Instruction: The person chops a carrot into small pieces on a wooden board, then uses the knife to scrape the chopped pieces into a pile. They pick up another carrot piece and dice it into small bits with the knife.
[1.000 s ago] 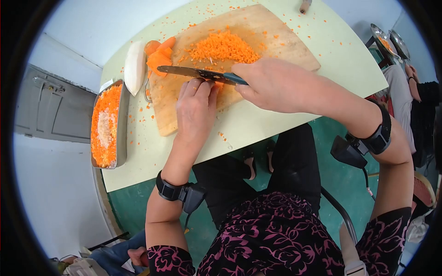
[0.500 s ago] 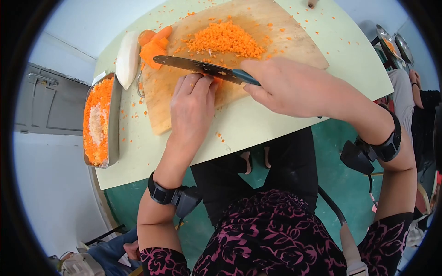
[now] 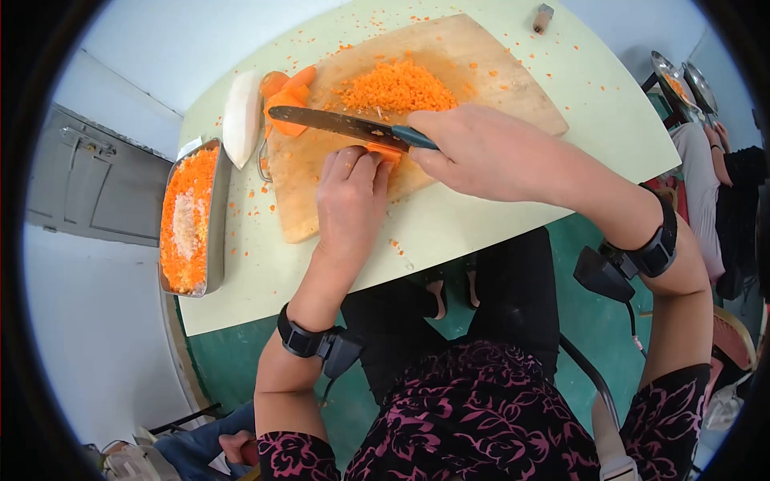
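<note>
My right hand (image 3: 477,152) is closed round the dark handle of a kitchen knife (image 3: 333,123), its blade pointing left over the wooden cutting board (image 3: 301,204). Under the blade, an orange piece of carrot (image 3: 388,152) shows beside the curled fingertips of my left hand (image 3: 351,196), which pin it to the board. Beyond the knife lies a heap of finely diced carrot (image 3: 401,86). Larger cut carrot pieces (image 3: 287,116) sit at the board's left end. Part of the held carrot is hidden by fingers and blade.
A peeled white radish (image 3: 241,116) lies left of the board. Nearer the table's (image 3: 265,284) left edge stands a metal tray (image 3: 215,232) of diced carrot with a paler chopped heap on top. A small brown object (image 3: 543,18) is at the far edge. Other people sit at both sides.
The view has shifted, so the table appears lower and slightly to the right. Both hands keep their holds, and more of the carrot piece shows beneath the knife.
</note>
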Available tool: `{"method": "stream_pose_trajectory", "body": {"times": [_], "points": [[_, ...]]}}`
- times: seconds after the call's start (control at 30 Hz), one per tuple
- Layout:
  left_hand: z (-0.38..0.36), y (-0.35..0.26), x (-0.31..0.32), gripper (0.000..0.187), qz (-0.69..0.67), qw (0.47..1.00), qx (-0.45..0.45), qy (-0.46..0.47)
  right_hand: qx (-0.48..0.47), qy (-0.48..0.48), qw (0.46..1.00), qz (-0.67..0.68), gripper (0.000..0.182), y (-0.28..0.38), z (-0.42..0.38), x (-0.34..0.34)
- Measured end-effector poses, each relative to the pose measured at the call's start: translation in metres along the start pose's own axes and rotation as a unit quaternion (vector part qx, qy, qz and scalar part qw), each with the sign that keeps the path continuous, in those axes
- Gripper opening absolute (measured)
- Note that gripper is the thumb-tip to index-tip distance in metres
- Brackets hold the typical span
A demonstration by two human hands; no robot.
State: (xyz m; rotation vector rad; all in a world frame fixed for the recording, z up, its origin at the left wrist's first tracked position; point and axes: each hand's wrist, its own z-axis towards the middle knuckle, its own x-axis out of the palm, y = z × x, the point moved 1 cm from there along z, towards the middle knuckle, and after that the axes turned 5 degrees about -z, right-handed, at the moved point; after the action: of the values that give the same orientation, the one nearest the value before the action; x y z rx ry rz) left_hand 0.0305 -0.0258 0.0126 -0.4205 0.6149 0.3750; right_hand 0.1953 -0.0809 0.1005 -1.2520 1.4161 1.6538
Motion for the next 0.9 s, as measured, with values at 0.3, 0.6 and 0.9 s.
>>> {"method": "stream_pose_trajectory", "body": {"times": [0.3,0.6,0.9], "points": [[0.002,-0.005,-0.001,0.013,0.004,1.0,0.007,0.013,0.034,0.03,0.999,-0.013,0.022,-0.003,-0.014,0.006],[0.003,-0.005,-0.004,0.016,0.011,0.999,0.002,0.037,0.039,0.031,0.999,-0.01,0.021,-0.004,-0.022,0.004],[0.003,-0.004,-0.003,0.015,0.017,0.999,-0.001,0.036,0.03,0.012,0.999,-0.01,0.022,-0.004,-0.026,0.004]]}}
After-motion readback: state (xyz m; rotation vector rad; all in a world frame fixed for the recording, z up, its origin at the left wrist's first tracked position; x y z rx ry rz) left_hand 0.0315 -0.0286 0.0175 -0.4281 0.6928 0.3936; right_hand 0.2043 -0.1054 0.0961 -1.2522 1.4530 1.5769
